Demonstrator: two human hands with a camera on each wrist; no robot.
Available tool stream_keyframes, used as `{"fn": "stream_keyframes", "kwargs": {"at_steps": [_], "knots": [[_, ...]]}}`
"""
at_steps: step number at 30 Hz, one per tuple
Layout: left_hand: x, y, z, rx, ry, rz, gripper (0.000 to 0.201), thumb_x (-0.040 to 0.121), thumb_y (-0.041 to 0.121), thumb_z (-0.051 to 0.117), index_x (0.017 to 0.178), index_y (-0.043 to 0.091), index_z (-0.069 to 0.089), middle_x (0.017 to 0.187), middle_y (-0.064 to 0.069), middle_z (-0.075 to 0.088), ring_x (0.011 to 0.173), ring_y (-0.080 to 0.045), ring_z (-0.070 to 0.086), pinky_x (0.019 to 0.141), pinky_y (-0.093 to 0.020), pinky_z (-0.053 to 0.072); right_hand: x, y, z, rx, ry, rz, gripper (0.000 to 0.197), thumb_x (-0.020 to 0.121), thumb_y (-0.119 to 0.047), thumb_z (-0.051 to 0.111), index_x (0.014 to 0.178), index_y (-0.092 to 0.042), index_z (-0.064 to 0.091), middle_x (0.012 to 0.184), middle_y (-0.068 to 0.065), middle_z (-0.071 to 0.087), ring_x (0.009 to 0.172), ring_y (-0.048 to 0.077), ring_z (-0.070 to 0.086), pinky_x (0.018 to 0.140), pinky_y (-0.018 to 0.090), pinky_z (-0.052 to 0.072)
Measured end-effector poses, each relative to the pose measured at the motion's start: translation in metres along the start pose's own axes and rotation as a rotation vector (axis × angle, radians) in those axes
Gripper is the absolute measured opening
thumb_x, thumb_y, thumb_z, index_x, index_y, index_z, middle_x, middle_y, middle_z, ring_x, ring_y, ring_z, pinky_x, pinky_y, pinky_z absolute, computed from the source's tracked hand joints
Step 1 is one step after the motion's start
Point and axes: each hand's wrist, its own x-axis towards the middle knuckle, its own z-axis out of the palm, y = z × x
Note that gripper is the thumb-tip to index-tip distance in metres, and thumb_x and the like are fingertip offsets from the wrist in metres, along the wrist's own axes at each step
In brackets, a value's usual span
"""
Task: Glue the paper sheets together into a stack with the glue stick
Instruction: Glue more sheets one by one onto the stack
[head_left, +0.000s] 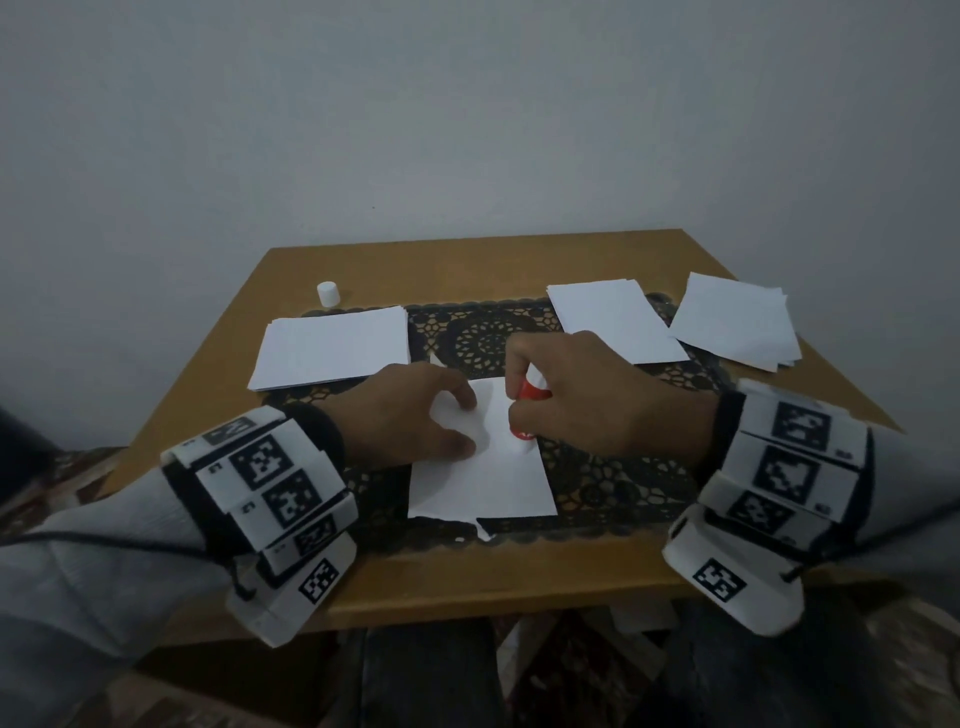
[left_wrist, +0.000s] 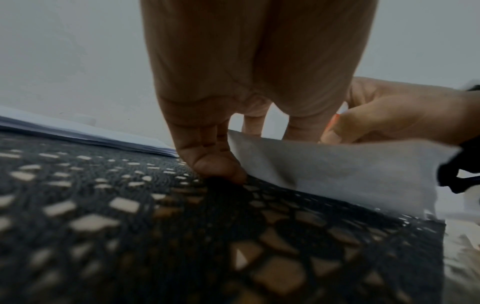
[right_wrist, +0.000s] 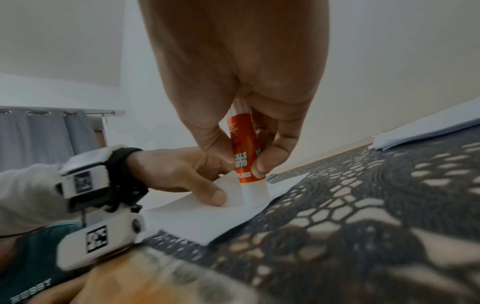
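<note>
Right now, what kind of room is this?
Probably a room at home: a small wooden table against a plain wall, a black lace table mat on it, and grey eyelet curtains hanging nearby.

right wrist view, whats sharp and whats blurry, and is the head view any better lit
Right wrist view: the orange and white glue stick is fairly sharp, while the black lace table mat smears in the near foreground. Head view: dim overall, soft at the edges, no glare.
</note>
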Motion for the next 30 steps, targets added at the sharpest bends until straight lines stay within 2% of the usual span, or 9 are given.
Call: {"fn": "stream_keyframes", "kwargs": {"at_steps": [7,10,12,14,17,20,23,26,30], "knots": [[0.005,-0.004,-0.003,-0.085,0.216,0.093,0.03,0.087,0.027,0.066,0.117,0.027,0.062,0.13,0.008,0.055,0.107,-0.008,0.048,0.09,-0.021,0.038,-0.027,-0.012,-0.001,0.005,-0.094,-0.008,0.015,0.085,-0.029,0.067,0.092,-0.028,0.054,0.092,-0.011,0.057,0.085,0.014,0.057,0.077,0.029,0.055],[0.011,-0.004,-0.014,-0.248,0.326,0.235,0.021,0.085,0.014,0.068,0.104,0.024,0.07,0.114,0.01,0.065,0.103,-0.008,0.057,0.094,-0.034,0.048,-0.03,-0.012,-0.001,0.026,-0.137,-0.008,0.013,0.085,-0.031,0.067,0.089,-0.03,0.054,0.092,-0.015,0.056,0.086,0.012,0.055,0.076,0.023,0.051],[0.013,0.0,-0.024,-0.319,0.326,0.317,0.02,0.084,0.006,0.068,0.095,0.021,0.073,0.101,0.011,0.069,0.094,-0.005,0.062,0.083,-0.03,0.052,-0.03,-0.01,-0.003,0.043,-0.171,0.001,0.013,0.087,-0.031,0.066,0.086,-0.032,0.053,0.091,-0.018,0.054,0.087,0.01,0.054,0.076,0.017,0.048],[0.012,0.005,-0.036,-0.305,0.263,0.346,0.023,0.082,0.001,0.068,0.091,0.022,0.075,0.094,0.016,0.07,0.088,-0.001,0.063,0.077,-0.02,0.049,-0.027,-0.005,-0.007,0.099,-0.218,0.016,0.012,0.087,-0.027,0.067,0.085,-0.03,0.055,0.09,-0.016,0.057,0.083,0.01,0.058,0.073,0.017,0.05],[0.005,0.01,-0.054,-0.261,0.012,0.314,0.029,0.082,-0.003,0.067,0.097,0.02,0.075,0.099,0.012,0.073,0.091,-0.005,0.067,0.079,-0.019,0.052,-0.019,0.008,-0.018,0.282,-0.228,0.023,0.005,0.088,-0.014,0.065,0.085,-0.012,0.06,0.082,0.001,0.069,0.069,0.018,0.069,0.063,0.029,0.058],[-0.006,0.01,-0.062,-0.25,-0.251,0.24,0.036,0.085,-0.007,0.062,0.106,0.019,0.073,0.101,0.01,0.073,0.091,-0.012,0.069,0.079,-0.025,0.057,-0.009,0.021,-0.037,0.374,-0.086,0.076,0.008,0.089,-0.007,0.062,0.087,0.001,0.06,0.075,0.012,0.072,0.059,0.021,0.068,0.053,0.03,0.056],[-0.007,0.003,-0.057,-0.226,-0.332,0.172,0.041,0.085,-0.002,0.062,0.107,0.03,0.073,0.106,0.015,0.071,0.098,-0.011,0.067,0.085,-0.028,0.055,0.001,0.03,-0.052,0.371,0.064,0.104,0.007,0.088,-0.007,0.062,0.085,-0.001,0.06,0.072,0.012,0.072,0.056,0.02,0.068,0.052,0.028,0.057],[-0.001,-0.004,-0.042,-0.088,-0.18,0.106,0.037,0.077,0.023,0.064,0.101,0.05,0.07,0.111,0.023,0.066,0.101,-0.008,0.063,0.094,-0.031,0.049,0.006,0.037,-0.056,0.335,0.192,0.122,0.007,0.087,-0.01,0.063,0.084,-0.005,0.059,0.074,0.012,0.072,0.056,0.02,0.069,0.052,0.027,0.058],[0.008,-0.011,-0.02,-0.195,0.045,0.055,0.034,0.08,0.009,0.07,0.106,0.031,0.072,0.118,0.011,0.061,0.107,-0.012,0.056,0.098,-0.027,0.043,0.006,0.038,-0.051,0.265,0.257,0.11,0.007,0.086,-0.015,0.066,0.084,-0.014,0.059,0.077,0.003,0.07,0.059,0.014,0.07,0.054,0.024,0.058]]}}
